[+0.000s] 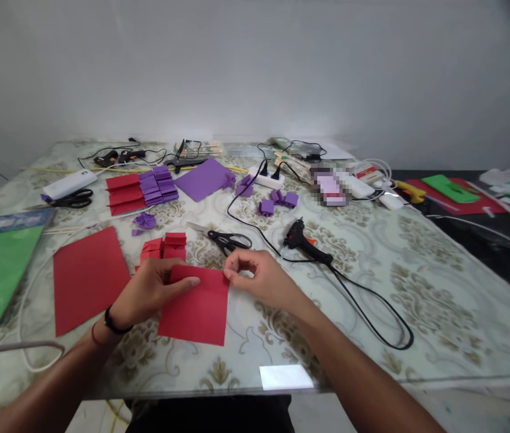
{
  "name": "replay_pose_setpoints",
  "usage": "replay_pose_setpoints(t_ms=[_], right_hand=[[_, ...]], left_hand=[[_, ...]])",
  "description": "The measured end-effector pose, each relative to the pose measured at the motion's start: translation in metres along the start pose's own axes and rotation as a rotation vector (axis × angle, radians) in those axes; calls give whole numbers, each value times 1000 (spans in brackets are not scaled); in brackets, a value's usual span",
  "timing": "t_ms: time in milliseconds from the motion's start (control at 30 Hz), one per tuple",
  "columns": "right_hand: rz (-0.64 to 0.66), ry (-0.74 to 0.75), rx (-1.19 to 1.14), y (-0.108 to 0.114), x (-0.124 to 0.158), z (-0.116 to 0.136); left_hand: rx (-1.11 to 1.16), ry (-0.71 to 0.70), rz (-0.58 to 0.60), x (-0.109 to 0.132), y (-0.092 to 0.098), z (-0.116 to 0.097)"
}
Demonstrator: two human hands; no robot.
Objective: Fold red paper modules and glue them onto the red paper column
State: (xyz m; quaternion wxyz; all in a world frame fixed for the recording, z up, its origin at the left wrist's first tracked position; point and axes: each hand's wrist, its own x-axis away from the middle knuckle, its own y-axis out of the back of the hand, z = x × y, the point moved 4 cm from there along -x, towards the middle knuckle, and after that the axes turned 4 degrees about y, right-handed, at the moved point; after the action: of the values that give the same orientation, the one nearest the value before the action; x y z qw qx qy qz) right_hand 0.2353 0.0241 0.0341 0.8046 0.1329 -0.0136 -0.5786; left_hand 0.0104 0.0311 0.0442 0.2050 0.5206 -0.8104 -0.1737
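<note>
Okay, 1 red square of paper [195,316] near the front edge of the patterned table [349,352], just on the near side of the folded red pieces [174,244]. Left hand [153,288] on the far left part, thumb laid across the top; its other fingertips are out of sight, so I can't tell how they press. Right hand [261,276] is narrow: thumb and index fingertip pinched together at the far right corner, the other fingers curled. Whether that far edge is raised off the table, I can't tell. Handling, then! Light, I'd say, next to no weight, and thin; stiff enough to keep its shape, yet likely to crease under a careless squeeze and tear if yanked. The face looks matt, so I'd expect fair grip and little slip. Best hold, by my judgement: 2 corners, or along the rim, with soft fingertips and the middle left alone. And mind those scissors [224,239] just beyond, a possible snag for a loose edge.
</note>
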Motion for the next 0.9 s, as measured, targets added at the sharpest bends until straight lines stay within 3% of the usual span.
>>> replay_pose_setpoints(t_ms=[100, 267, 733, 900], right_hand=[[-3, -1, -5, -4, 1, 1], [2, -12, 4, -9, 1, 2], [-6, 9, 53, -1, 2, 2], [48, -15, 101, -3, 1, -1]], left_hand=[[15, 22, 55, -1, -6, -1], [25, -76, 72, 0, -11, -9], [-1, -58, -19, 0, -5, -8], [18, -81, -69, -1, -4, -8]])
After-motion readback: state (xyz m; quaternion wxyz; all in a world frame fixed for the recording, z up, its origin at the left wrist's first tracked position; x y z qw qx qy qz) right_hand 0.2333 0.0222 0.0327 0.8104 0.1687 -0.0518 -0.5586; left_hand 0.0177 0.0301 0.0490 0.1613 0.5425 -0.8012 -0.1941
